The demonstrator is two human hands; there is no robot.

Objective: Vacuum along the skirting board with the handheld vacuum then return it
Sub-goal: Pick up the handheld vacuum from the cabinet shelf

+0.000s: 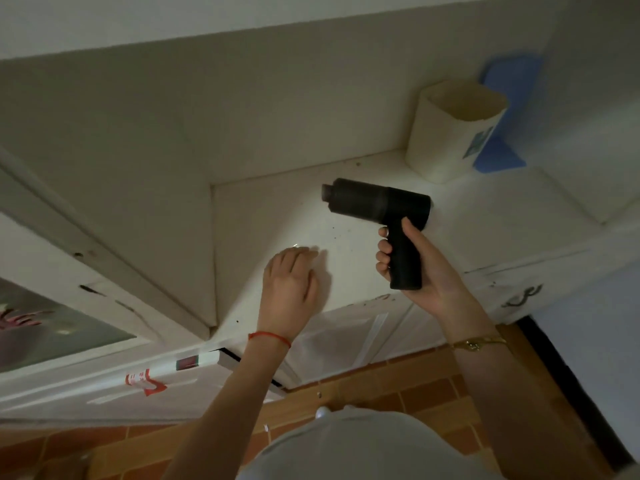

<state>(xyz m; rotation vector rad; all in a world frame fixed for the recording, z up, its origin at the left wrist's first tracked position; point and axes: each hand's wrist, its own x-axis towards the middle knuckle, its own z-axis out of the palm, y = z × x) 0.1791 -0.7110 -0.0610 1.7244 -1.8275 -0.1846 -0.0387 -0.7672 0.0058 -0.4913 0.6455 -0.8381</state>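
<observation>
My right hand (pixel 414 261) grips the handle of a black pistol-shaped handheld vacuum (pixel 377 206). Its barrel lies level just above a white cabinet top (pixel 277 216), nozzle pointing left. My left hand (pixel 292 282) rests palm down on that white surface, left of the vacuum, fingers together and holding nothing. A red string circles my left wrist and a gold bracelet my right. No skirting board can be made out in this dim view.
A cream cup-shaped container (pixel 453 129) stands at the back right of the surface, with a blue bookend-like piece (pixel 502 133) behind it. White cabinet doors (pixel 346 337) hang below. Orange-brown floor tiles (pixel 433 386) lie underneath. A white panel (pixel 104 188) slopes away on the left.
</observation>
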